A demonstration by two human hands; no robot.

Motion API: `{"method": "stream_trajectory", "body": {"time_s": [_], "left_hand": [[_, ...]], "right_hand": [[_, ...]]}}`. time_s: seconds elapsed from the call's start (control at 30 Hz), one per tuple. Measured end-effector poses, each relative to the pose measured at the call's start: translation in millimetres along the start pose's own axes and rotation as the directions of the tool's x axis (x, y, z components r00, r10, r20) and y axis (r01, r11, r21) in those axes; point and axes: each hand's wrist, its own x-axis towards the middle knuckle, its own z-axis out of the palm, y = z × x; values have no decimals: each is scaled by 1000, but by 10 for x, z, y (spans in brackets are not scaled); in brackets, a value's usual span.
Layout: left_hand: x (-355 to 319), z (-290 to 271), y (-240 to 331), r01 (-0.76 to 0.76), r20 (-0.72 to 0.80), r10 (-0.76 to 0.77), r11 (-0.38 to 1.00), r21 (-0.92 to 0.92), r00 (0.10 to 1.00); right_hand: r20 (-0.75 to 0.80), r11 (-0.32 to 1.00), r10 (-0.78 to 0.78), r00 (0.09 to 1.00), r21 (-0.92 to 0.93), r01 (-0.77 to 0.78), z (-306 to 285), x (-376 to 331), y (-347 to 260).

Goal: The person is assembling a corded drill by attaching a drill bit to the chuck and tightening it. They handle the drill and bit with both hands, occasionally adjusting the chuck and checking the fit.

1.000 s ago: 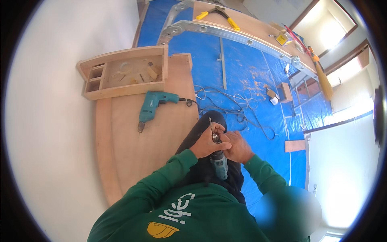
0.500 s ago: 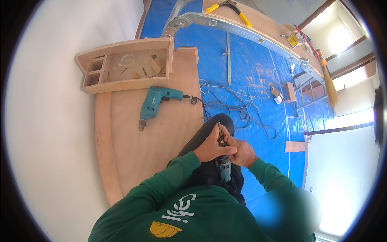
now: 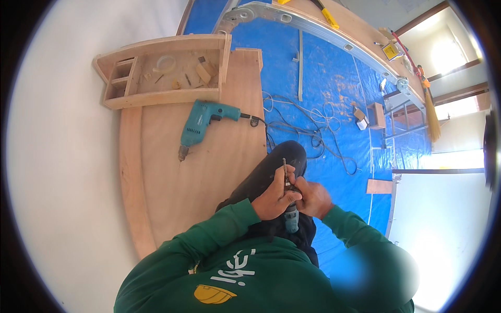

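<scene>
In front of my body, over my dark trouser leg, a small teal-and-black power drill (image 3: 291, 222) points away from me. A thin drill bit (image 3: 285, 166) stands out from its front end. My left hand (image 3: 275, 196) is closed around the front of the drill, fingers near the bit. From the other side my right hand (image 3: 312, 197) grips the same dark front part, slightly blurred. Where the hands meet, the chuck is mostly hidden. To the left, a larger teal corded drill (image 3: 204, 123) lies on a wooden board, its chuck toward me.
A wooden tray (image 3: 162, 100) with a tape roll (image 3: 165, 64) and small bits sits on the plywood board (image 3: 209, 172). Cables (image 3: 308, 128) lie loosely coiled on the blue sheet (image 3: 334, 83). Beyond are a metal ladder frame (image 3: 318, 35), a broom (image 3: 431, 117) and small boxes (image 3: 374, 115).
The view has shifted slightly, so the tray and corded drill sit higher. Both hands remain on the small drill, with my right hand shifting slightly at its front.
</scene>
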Motion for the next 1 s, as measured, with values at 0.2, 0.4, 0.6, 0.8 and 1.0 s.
{"method": "stream_trajectory", "body": {"time_s": [0.2, 0.4, 0.6, 0.8, 1.0], "left_hand": [[-58, 2, -35, -100, -82, 109, 990, 99, 991], [-64, -45, -23, -58, -114, 60, 998, 14, 992], [172, 161, -59, -92, -185, 58, 979, -180, 981], [461, 201, -123, 93, -49, -127, 897, -432, 991], [495, 127, -119, 125, 65, -109, 745, -655, 992]], "right_hand": [[-81, 996, 94, 992, 10, -93, 152, 20, -193], [-261, 960, 279, 924, 97, -262, 441, -33, -429], [-144, 972, 227, 963, 104, -213, 56, -182, -338], [-319, 943, 330, 888, 155, -295, 181, -640, -355], [-335, 957, 259, 906, -38, -288, 116, -551, -401]]}}
